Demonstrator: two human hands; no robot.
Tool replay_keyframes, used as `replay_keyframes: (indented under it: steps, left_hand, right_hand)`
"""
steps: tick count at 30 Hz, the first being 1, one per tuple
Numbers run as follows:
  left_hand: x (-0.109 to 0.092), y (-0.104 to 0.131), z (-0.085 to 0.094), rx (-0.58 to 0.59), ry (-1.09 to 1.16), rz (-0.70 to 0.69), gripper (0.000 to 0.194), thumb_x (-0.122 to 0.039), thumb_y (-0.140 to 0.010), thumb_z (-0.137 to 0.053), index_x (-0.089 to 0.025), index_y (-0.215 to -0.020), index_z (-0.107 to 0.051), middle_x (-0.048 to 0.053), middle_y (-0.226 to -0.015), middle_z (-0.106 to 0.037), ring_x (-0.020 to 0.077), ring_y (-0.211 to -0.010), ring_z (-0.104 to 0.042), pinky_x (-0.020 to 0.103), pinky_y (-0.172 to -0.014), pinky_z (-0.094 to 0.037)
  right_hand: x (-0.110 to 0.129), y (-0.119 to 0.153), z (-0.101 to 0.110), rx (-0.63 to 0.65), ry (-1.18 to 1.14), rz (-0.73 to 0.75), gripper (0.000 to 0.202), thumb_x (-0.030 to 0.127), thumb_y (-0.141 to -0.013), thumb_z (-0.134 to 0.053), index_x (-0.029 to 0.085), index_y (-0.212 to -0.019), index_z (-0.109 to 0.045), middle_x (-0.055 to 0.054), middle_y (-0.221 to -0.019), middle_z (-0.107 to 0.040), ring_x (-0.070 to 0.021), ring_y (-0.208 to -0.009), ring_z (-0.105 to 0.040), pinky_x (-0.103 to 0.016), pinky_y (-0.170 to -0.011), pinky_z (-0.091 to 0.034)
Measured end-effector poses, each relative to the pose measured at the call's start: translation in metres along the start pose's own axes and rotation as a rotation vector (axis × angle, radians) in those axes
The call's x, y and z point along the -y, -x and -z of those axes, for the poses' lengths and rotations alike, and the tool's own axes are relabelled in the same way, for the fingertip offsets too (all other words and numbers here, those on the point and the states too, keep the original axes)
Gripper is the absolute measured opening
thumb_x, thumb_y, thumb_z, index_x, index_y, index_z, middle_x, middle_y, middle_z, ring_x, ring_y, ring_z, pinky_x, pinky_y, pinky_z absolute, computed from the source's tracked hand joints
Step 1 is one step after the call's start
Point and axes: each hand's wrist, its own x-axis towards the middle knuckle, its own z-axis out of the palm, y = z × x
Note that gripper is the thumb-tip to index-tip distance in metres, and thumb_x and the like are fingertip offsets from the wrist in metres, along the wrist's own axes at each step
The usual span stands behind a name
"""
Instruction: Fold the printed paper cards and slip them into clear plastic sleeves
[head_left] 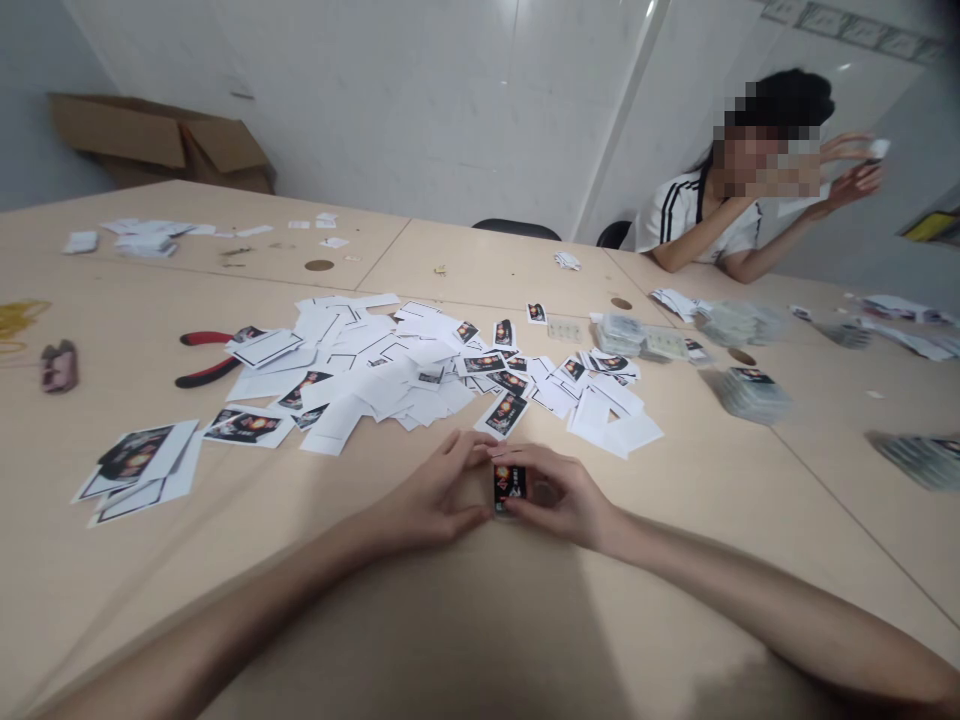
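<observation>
"What fills the frame?"

"A pale wooden table (420, 640), seamed into sections, stretches nearly wall to wall."

"Who else is pictured?"

"A person (724, 220) in a white shirt with black shoulder stripes sits at the far right side, elbows on the surface, both hands raised around a small pale item too blurred to identify."

"And at the far left?"

"A brown cardboard box (157, 140) with its flaps open stands behind the table."

"The centre?"

"A loose heap of paper cards (397, 360) spreads across the middle, many plain white, others dark with orange-red print. A smaller batch of cards (142, 465) overlaps at left, apart from it."

"Whose hands are in front?"

"The wearer's left hand (454, 490) and right hand (566, 495) meet just below the heap, fingertips close together."

"What lies around them?"

"A stack of clear cases (754, 395) sits off to the right; left of the heap, a hand tool (204, 377) shows red and black handles, its head hidden."

"And the smallest subject?"

"A small black card (510, 488), between the two hands. The right grip pinches it top and bottom, thumb against fingers; the left curves at its other edge, whether pressing or merely touching, one cannot tell."
</observation>
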Motion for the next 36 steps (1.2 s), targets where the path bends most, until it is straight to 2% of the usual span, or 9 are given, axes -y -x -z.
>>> replay_keyframes:
  steps: [5, 9, 11, 14, 17, 19, 22, 27, 36]
  left_hand:
    - [0.0001, -0.0007, -0.0019, -0.023, -0.023, 0.000, 0.052, -0.016, -0.068, -0.056, -0.019, -0.114, -0.032, 0.006, -0.114, -0.042, 0.0194, -0.111, -0.037, 0.034, -0.096, -0.031]
    - [0.0061, -0.0003, -0.0060, -0.043, -0.093, -0.021, 0.058, -0.018, -0.067, -0.058, -0.020, -0.118, -0.030, 0.006, -0.117, -0.040, 0.0216, -0.111, -0.036, 0.036, -0.096, -0.031]
    - [0.0081, -0.0004, -0.0073, -0.053, -0.129, -0.029, 0.060, -0.019, -0.067, -0.058, -0.021, -0.120, -0.029, 0.006, -0.119, -0.039, 0.0222, -0.112, -0.035, 0.038, -0.096, -0.030]
    - [0.0068, -0.0009, -0.0066, -0.046, -0.147, -0.009, 0.060, -0.022, -0.067, -0.059, -0.020, -0.119, -0.030, 0.006, -0.116, -0.041, 0.0221, -0.109, -0.038, 0.037, -0.094, -0.033]
    - [0.0028, -0.0008, -0.0044, -0.027, -0.138, 0.002, 0.058, -0.020, -0.067, -0.057, -0.019, -0.118, -0.031, 0.006, -0.115, -0.042, 0.0214, -0.109, -0.038, 0.034, -0.094, -0.034]
    - [0.0008, 0.0000, -0.0033, -0.035, -0.129, -0.014, 0.059, -0.020, -0.066, -0.056, -0.019, -0.119, -0.031, 0.005, -0.117, -0.041, 0.0215, -0.112, -0.036, 0.033, -0.095, -0.032]
    - [-0.0005, 0.0014, -0.0024, -0.027, -0.120, -0.028, 0.061, -0.018, -0.065, -0.054, -0.020, -0.120, -0.029, 0.005, -0.119, -0.039, 0.0225, -0.113, -0.035, 0.034, -0.097, -0.031]
    - [0.0008, 0.0006, -0.0023, -0.027, -0.094, -0.033, 0.057, -0.014, -0.068, -0.051, -0.019, -0.120, -0.028, 0.006, -0.120, -0.040, 0.0215, -0.114, -0.035, 0.036, -0.098, -0.030]
    - [0.0080, -0.0006, -0.0055, -0.028, -0.095, -0.028, 0.056, -0.012, -0.071, -0.048, -0.022, -0.121, -0.023, 0.007, -0.122, -0.041, 0.0215, -0.116, -0.035, 0.038, -0.095, -0.033]
  right_hand:
    - [0.0021, -0.0004, 0.0009, 0.005, -0.027, -0.024, 0.039, 0.014, -0.071, -0.058, 0.023, -0.108, -0.050, -0.005, -0.112, -0.054, -0.0188, -0.105, -0.047, -0.037, -0.088, -0.040]
    - [-0.0015, -0.0005, 0.0024, -0.101, -0.178, -0.251, 0.037, 0.020, -0.074, -0.056, 0.022, -0.110, -0.047, -0.003, -0.091, -0.061, -0.0127, -0.069, -0.057, -0.024, -0.055, -0.048]
    - [-0.0030, -0.0008, 0.0028, -0.134, -0.264, -0.317, 0.039, 0.023, -0.076, -0.055, 0.022, -0.113, -0.044, -0.001, -0.079, -0.061, -0.0107, -0.061, -0.057, -0.021, -0.050, -0.046]
    - [-0.0018, -0.0012, 0.0024, -0.110, -0.283, -0.278, 0.039, 0.021, -0.074, -0.056, 0.022, -0.112, -0.045, -0.003, -0.092, -0.061, -0.0129, -0.074, -0.058, -0.024, -0.060, -0.048]
    - [0.0019, -0.0013, 0.0015, -0.033, -0.159, -0.122, 0.037, 0.016, -0.071, -0.058, 0.022, -0.107, -0.050, -0.005, -0.109, -0.055, -0.0176, -0.098, -0.052, -0.032, -0.081, -0.045]
    - [0.0035, -0.0012, 0.0009, 0.015, -0.081, -0.019, 0.039, 0.013, -0.070, -0.057, 0.023, -0.106, -0.051, -0.005, -0.110, -0.055, -0.0182, -0.106, -0.048, -0.036, -0.089, -0.039]
    - [0.0040, -0.0010, -0.0002, 0.022, -0.017, 0.036, 0.042, 0.010, -0.069, -0.056, 0.023, -0.108, -0.050, -0.005, -0.108, -0.056, -0.0177, -0.105, -0.048, -0.036, -0.089, -0.040]
    - [0.0048, -0.0009, -0.0017, 0.010, 0.034, 0.004, 0.043, 0.007, -0.067, -0.055, 0.023, -0.107, -0.049, -0.005, -0.111, -0.054, -0.0183, -0.105, -0.049, -0.037, -0.090, -0.040]
    - [0.0040, 0.0002, -0.0011, 0.023, 0.025, 0.084, 0.041, 0.012, -0.070, -0.055, 0.024, -0.109, -0.048, -0.005, -0.106, -0.058, -0.0170, -0.103, -0.051, -0.035, -0.087, -0.042]
